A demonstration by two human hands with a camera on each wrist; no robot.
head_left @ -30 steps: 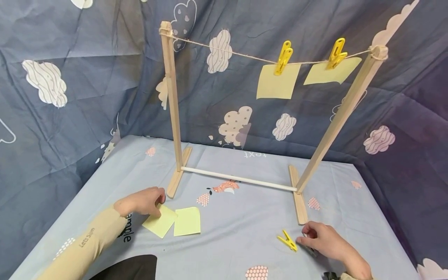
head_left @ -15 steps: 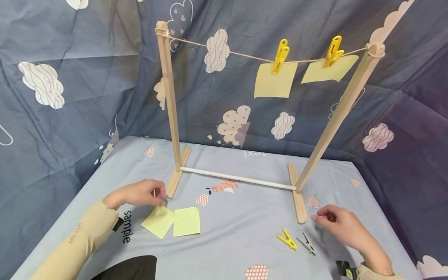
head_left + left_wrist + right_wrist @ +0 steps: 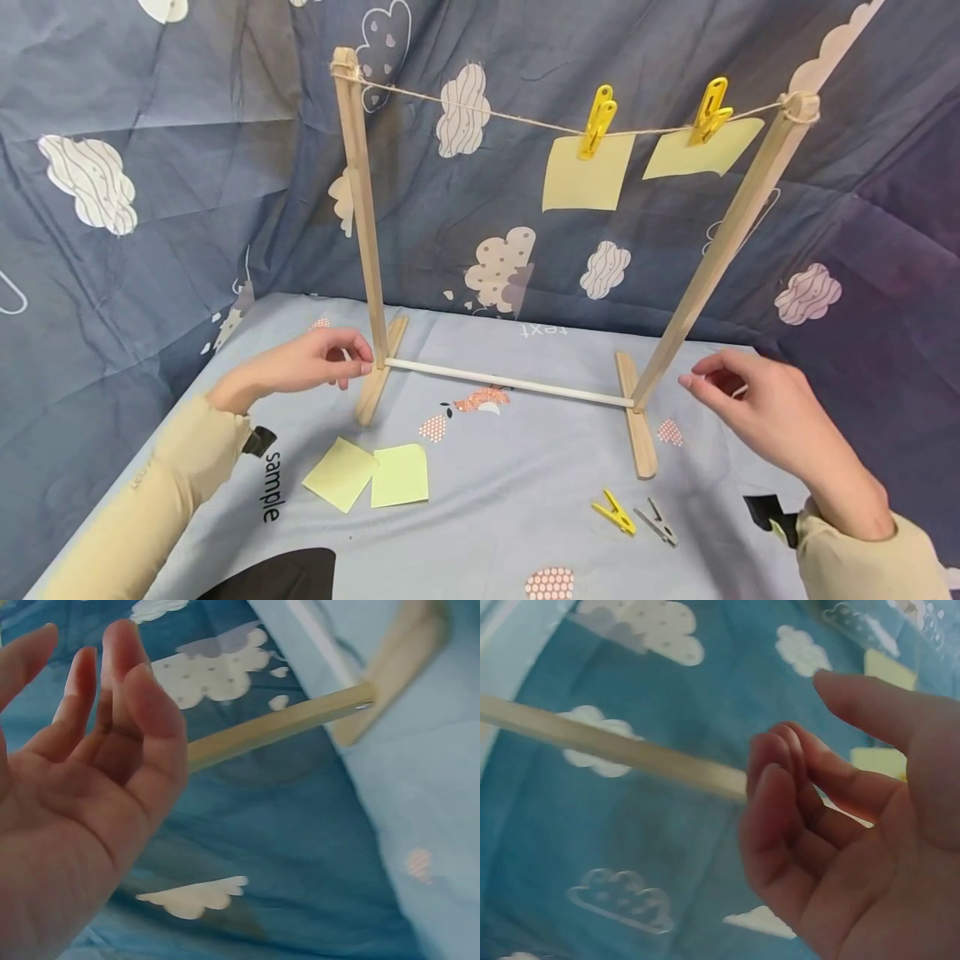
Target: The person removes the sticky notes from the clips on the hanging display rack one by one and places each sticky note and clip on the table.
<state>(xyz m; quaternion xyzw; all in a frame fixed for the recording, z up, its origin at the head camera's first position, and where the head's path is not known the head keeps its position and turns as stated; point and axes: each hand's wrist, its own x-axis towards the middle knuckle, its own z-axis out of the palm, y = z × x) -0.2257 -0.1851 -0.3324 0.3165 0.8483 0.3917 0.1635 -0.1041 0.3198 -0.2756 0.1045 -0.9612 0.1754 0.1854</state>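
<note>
My left hand [image 3: 303, 362], loosely bent and holding nothing, hovers beside the foot of the left wooden post [image 3: 362, 208]. The left wrist view shows its bare palm [image 3: 67, 817]. On the right, my other hand [image 3: 776, 408] hangs in the air right of the right post [image 3: 723, 237], fingers relaxed with nothing between them. Two yellow paper squares lie on the cloth below my left hand: a tilted one [image 3: 341, 475] and a straighter one [image 3: 400, 475]. Left of and below my right hand lie a yellow clothespin [image 3: 615, 512] and a grey clothespin [image 3: 657, 523].
A string [image 3: 480, 108] runs between the posts. From it hang two yellow papers, one near the middle [image 3: 585, 179] and one further right [image 3: 701, 154], each under a yellow clothespin [image 3: 597, 122]. A white rod [image 3: 510, 383] joins the stand's feet.
Both hands have risen away from the table. The left has left the tilted paper, and the right has let go of the grey clothespin, which stays on the cloth.
</note>
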